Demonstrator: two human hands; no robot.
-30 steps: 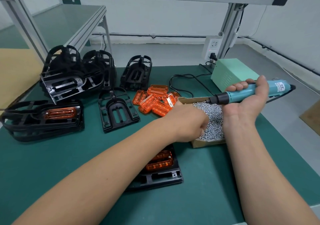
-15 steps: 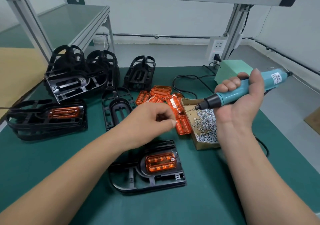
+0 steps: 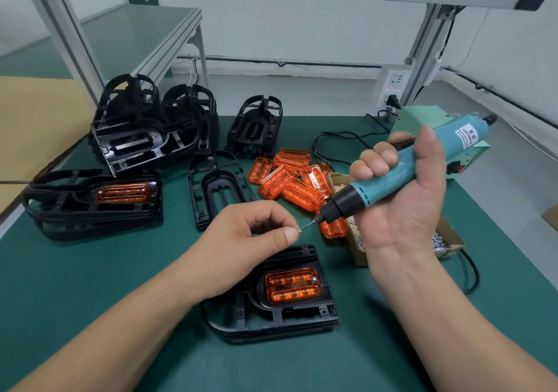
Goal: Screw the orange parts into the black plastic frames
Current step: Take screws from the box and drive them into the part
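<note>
The left hand (image 3: 241, 240) has its grip clamped on a small screw (image 3: 299, 230), thumb and forefinger pinching it at the bit tip of the teal screwdriver (image 3: 377, 189) — the right hand (image 3: 401, 210) grips its barrel tight. Beneath them, an orange part (image 3: 292, 285) sits in the black frame (image 3: 271, 322) on the green surface (image 3: 90, 270).
</note>
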